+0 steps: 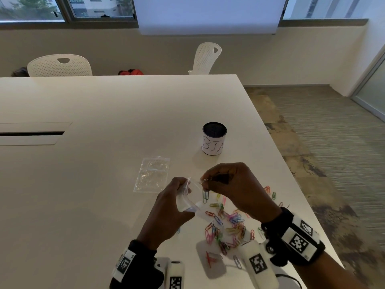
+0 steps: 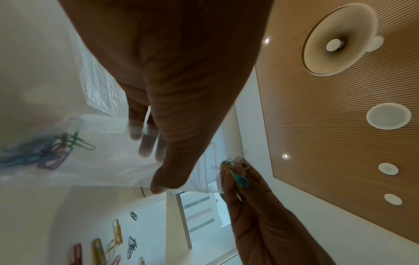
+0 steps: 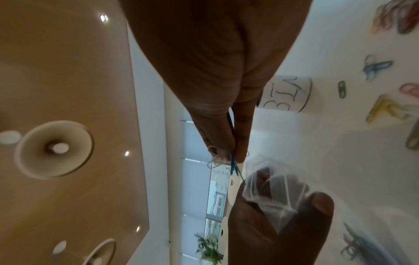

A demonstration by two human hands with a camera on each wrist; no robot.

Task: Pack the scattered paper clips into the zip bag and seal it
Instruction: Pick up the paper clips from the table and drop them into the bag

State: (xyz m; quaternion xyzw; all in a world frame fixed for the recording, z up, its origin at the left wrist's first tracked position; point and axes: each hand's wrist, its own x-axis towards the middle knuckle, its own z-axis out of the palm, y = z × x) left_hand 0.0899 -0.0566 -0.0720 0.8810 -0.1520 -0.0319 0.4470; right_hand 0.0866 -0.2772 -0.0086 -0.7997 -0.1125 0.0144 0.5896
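My left hand [image 1: 181, 191] holds a clear zip bag [image 1: 188, 202] up off the table, thumb and fingers pinching it just below its open mouth. In the left wrist view several clips [image 2: 51, 151] lie inside the bag [image 2: 102, 161]. My right hand [image 1: 205, 183] pinches a few paper clips [image 3: 233, 165] right at the bag's mouth [image 3: 272, 186]. A loose pile of coloured paper clips [image 1: 228, 226] is spread on the white table [image 1: 104, 105] under and in front of my right wrist.
A flat stack of spare clear zip bags [image 1: 152, 174] lies left of my hands. A dark cup wrapped in paper marked "BIN" [image 1: 214, 139] stands behind them. The table's right edge runs close past the clips. Two white chairs stand at the far side.
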